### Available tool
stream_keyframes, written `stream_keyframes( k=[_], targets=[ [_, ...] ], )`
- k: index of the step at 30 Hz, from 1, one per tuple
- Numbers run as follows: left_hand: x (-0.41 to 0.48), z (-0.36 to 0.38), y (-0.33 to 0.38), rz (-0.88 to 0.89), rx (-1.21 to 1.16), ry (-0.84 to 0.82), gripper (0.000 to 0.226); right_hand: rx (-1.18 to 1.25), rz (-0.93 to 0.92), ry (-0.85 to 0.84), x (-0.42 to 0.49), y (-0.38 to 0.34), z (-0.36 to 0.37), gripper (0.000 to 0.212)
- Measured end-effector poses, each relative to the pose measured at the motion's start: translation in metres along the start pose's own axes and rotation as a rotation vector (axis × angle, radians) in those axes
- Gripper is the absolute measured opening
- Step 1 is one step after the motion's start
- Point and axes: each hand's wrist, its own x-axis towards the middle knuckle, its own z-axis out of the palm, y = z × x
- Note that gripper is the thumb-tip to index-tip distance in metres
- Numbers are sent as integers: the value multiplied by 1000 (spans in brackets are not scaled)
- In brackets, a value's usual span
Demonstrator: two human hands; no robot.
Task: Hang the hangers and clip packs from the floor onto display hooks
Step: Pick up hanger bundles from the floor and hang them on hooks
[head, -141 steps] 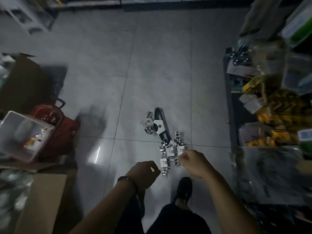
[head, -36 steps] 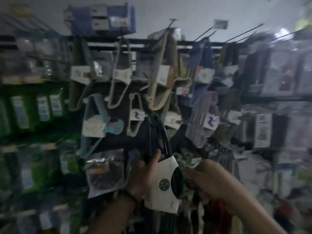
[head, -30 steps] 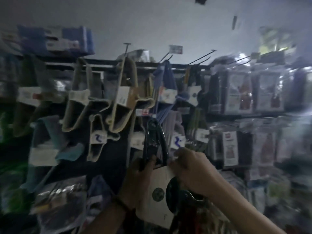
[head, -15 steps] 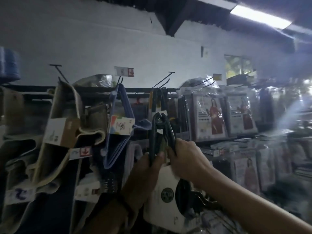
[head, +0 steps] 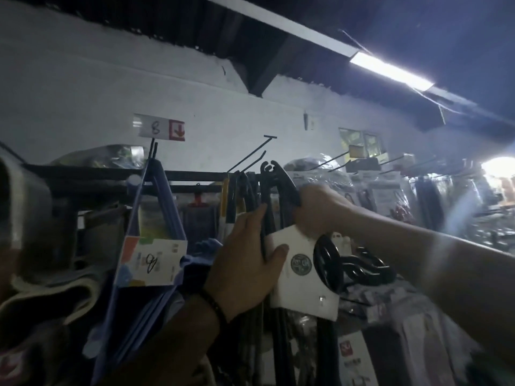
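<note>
L hand (head: pixel 245 270): fingers (head: pixel 252 221) + thumb pinch black hanger pack (head: pixel 302 270) at edge of its white card. R hand (head: pixel 320 208): fingers curled round pack's upper arm. You hold the pack raised, roughly upright, top end just below tip of display hook (head: pixel 250 153); contact unclear, not hung yet. Blue hangers (head: pixel 156 207) hang near, to the left, price tag (head: pixel 158 129) "8" above them.

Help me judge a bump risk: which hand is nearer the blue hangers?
Left. The left hand grips the black hanger pack just right of the blue hangers; the right hand holds it farther right.
</note>
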Motion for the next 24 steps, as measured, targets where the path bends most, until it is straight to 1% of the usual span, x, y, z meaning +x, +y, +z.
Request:
stream_keyframes(
  k=[4, 7, 10, 11, 13, 15, 18, 21, 24],
  targets=[
    [38, 9, -8, 131, 101, -1, 78, -13, -37, 171, 46, 8, 3, 33],
    [62, 8, -13, 103, 244, 13, 84, 228, -45, 289, 75, 13, 9, 28],
    [78, 12, -14, 64, 315, 25, 88, 388, -47, 376, 93, 16, 24, 20],
    [81, 15, -15, 65, 346, 32, 89, 428, -58, 398, 96, 18, 31, 20],
    [84, 24, -20, 70, 394, 56, 89, 485, -86, 425, 102, 21, 44, 24],
    [87, 29, -27, 64, 431, 84, 88, 493, -104, 465, 111, 26, 56, 27],
    [85, 31, -42, 55, 486, 107, 89, 528, -138, 519, 120, 26, 73, 27],
    [81, 34, -54, 66, 524, 105, 90, 576, -152, 513, 125, 25, 91, 30],
    [85, 35, -59, 57, 548, 62, 90, 639, -144, 492, 130, 27, 104, 30]
  ],
)
